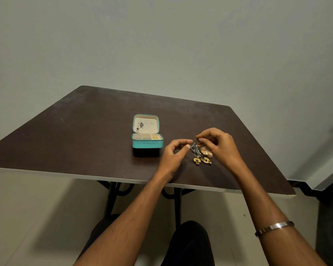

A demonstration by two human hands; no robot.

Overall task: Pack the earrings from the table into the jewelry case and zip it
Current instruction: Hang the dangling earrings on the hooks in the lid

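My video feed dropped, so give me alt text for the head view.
The right hand pinches a dangling silver earring above loose gold earrings on the dark brown table, the left hand beside it. Left of the hands, the open teal jewelry case already holds some pieces.

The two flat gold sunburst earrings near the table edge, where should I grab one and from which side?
Pinch one gold sunburst earring by its rim from above. Both lie flat on the table, clear of the right hand and the silver earring it holds; coming from the near side looks least obstructed.
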